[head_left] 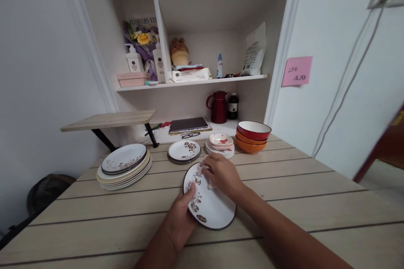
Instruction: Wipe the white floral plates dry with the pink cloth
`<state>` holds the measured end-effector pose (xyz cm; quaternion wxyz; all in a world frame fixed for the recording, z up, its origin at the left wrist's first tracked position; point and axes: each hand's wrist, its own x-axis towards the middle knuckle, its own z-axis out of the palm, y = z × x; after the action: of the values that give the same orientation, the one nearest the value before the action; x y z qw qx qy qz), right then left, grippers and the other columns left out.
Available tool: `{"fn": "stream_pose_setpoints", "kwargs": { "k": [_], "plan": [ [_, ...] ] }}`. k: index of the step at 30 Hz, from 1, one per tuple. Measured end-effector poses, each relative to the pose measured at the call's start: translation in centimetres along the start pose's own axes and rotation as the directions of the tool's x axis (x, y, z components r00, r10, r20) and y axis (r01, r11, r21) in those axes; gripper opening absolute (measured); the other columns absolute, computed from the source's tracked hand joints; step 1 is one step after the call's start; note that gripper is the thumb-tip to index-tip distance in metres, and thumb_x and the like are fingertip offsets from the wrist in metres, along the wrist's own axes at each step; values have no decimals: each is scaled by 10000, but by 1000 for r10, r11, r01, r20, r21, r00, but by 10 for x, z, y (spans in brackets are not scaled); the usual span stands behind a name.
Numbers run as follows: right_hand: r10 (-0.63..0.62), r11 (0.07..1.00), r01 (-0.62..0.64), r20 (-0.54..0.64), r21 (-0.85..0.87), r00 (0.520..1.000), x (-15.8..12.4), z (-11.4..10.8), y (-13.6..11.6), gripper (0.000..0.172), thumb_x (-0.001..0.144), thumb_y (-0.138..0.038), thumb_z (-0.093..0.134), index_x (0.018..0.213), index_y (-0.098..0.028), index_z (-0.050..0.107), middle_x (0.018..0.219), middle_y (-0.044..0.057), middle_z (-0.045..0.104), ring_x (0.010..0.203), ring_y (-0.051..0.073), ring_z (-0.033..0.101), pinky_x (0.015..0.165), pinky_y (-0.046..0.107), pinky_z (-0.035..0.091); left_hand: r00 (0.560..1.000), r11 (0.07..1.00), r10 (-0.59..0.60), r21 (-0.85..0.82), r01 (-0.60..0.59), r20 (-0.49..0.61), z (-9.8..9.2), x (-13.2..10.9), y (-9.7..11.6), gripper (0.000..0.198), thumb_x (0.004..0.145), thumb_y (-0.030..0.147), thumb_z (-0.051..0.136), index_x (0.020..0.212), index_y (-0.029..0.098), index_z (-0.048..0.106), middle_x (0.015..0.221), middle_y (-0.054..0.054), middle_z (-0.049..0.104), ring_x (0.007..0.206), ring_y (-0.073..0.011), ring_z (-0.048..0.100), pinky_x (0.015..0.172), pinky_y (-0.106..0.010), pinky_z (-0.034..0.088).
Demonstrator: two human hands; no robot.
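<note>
A white oval plate [217, 206] with a dark rim and brown flower print is tilted above the table in front of me. My left hand [181, 218] grips its left edge, thumb on the face and the other fingers hidden underneath. Over the plate's upper part, my right hand [222, 176] is closed on a crumpled whitish tissue [211, 184], which touches the plate's surface. Most of the tissue is hidden by the fingers. Just beyond the plate lie two small stacked plates [181, 149] with the same brown print.
On the wooden table [284, 201], a tall stack of plates [124, 172] stands at left under a small raised shelf [110, 119]. Small dishes [221, 141] and stacked red and orange bowls [252, 136] stand at back right. Behind are glasses [191, 135], a laptop [189, 124] and a red jug [219, 107].
</note>
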<state>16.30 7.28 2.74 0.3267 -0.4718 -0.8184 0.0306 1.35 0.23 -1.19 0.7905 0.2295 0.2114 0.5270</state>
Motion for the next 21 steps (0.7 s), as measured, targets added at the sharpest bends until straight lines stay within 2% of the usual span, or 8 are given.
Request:
{"fn": "stream_pose_setpoints", "kwargs": {
  "k": [5, 8, 10, 13, 15, 16, 18, 21],
  "plan": [
    [-113, 973, 106, 22, 205, 993, -3, 8, -11, 180, 798, -169, 605, 947, -235, 683, 1005, 40, 659, 952, 190, 589, 824, 297, 451, 1000, 1000, 24, 5, -23, -19, 4, 0, -2, 459, 913, 309, 539, 1333, 127, 512, 1205, -145, 659, 1150, -271, 597, 1070, -421, 363],
    [-249, 931, 213, 87, 296, 965, -5, 6, -18, 212, 788, -163, 623, 981, -233, 677, 1012, 39, 654, 979, 188, 578, 878, 307, 443, 998, 999, 44, -22, -45, -43, 6, 1, 1, 482, 928, 404, 487, 1311, 115, 530, 1206, -150, 657, 1165, -267, 584, 1069, -407, 360],
    [-369, 890, 291, 178, 352, 912, -7, 0, -22, 260, 783, -193, 650, 1038, -238, 670, 1068, 42, 646, 1031, 191, 564, 924, 313, 430, 998, 999, 39, -31, -40, -44, 3, 2, 5, 532, 932, 472, 435, 1297, 101, 542, 1202, -163, 656, 1171, -272, 579, 1069, -412, 358],
    [-525, 828, 382, 329, 410, 785, -10, -11, -22, 503, 738, -231, 711, 1226, -265, 595, 1263, 54, 579, 1176, 215, 505, 1017, 351, 380, 997, 996, 71, -45, -72, -25, -8, 4, 9, 593, 929, 525, 389, 1299, 87, 541, 1198, -177, 654, 1179, -284, 572, 1069, -431, 355],
    [-563, 814, 404, 398, 417, 724, -10, -16, -18, 676, 708, -191, 721, 1337, -301, 500, 1379, 54, 497, 1260, 231, 447, 1056, 381, 349, 995, 993, 99, -68, -100, -17, -15, 6, 11, 613, 925, 541, 379, 1319, 94, 524, 1196, -176, 656, 1181, -291, 570, 1066, -450, 357],
    [-563, 816, 403, 413, 414, 716, -10, -17, -15, 711, 709, -145, 698, 1361, -317, 471, 1405, 49, 472, 1278, 228, 433, 1062, 383, 347, 993, 990, 114, -83, -115, -17, -17, 6, 11, 609, 928, 535, 378, 1334, 102, 511, 1201, -173, 655, 1183, -291, 569, 1066, -457, 357],
    [-523, 838, 376, 385, 395, 761, -9, -15, -7, 692, 723, -50, 615, 1347, -322, 489, 1383, 44, 490, 1263, 204, 452, 1052, 363, 370, 989, 982, 149, -111, -150, -19, -16, 7, 11, 576, 939, 500, 379, 1365, 126, 481, 1220, -161, 647, 1187, -286, 566, 1069, -462, 355],
    [-364, 905, 281, 240, 318, 900, -5, -7, 4, 563, 749, -1, 531, 1245, -258, 597, 1242, 76, 575, 1142, 187, 539, 983, 331, 438, 982, 973, 191, -131, -191, -14, -10, 7, 10, 537, 954, 448, 377, 1401, 157, 436, 1263, -147, 622, 1207, -275, 553, 1081, -456, 344]
  ]
}}
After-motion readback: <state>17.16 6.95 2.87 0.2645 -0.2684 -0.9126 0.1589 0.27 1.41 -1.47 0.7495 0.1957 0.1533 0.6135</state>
